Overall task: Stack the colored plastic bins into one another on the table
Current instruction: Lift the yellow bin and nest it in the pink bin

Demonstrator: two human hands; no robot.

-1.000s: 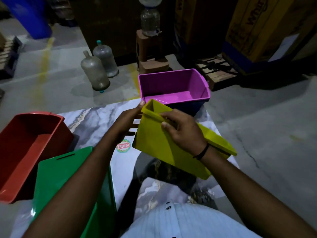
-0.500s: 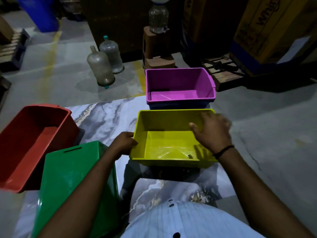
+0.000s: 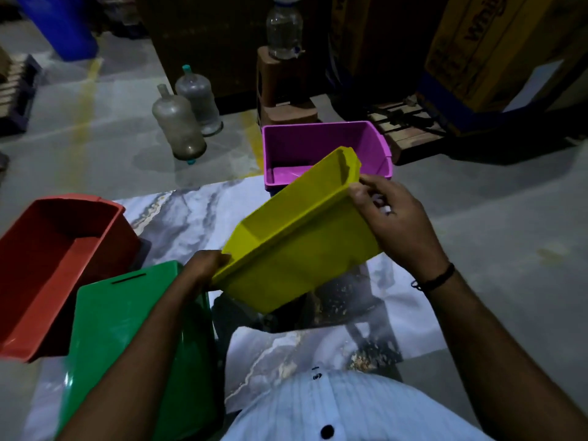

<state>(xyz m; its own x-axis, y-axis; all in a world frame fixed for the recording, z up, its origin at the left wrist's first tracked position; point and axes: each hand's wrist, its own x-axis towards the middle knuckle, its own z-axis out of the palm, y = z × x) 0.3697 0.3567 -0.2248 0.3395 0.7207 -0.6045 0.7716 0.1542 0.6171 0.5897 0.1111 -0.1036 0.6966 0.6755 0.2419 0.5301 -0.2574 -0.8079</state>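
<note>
Half a second earlier the yellow bin (image 3: 302, 246) is level with its opening up; it is now tipped on its side and raised off the table (image 3: 191, 218), opening turned away to the upper left, its far end overlapping the magenta bin (image 3: 321, 148) in view. The other bins sit where they were.

Left hand (image 3: 205, 265): forearm comes in from lower left, fingers closed on the low near corner of the yellow bin's rim. Right hand (image 3: 394, 221): forearm from lower right, a dark band at the wrist, fingers curled over the upper end wall of the same bin, thumb on the outer face. Both hands grasp the yellow bin (no part of it appears to touch the tabletop).

Count of bins: five. One yellow, held. One magenta at the far edge of the table, opening up, nested in one dark blue bin (image 3: 273, 190) of which only a strip shows below it. One red bin (image 3: 57, 265) at left, opening up. One green bin (image 3: 127, 345) near left, flat face up with a slot visible, partly hidden by the left forearm.

Two large water jugs (image 3: 178, 125) stand on the floor beyond.
</note>
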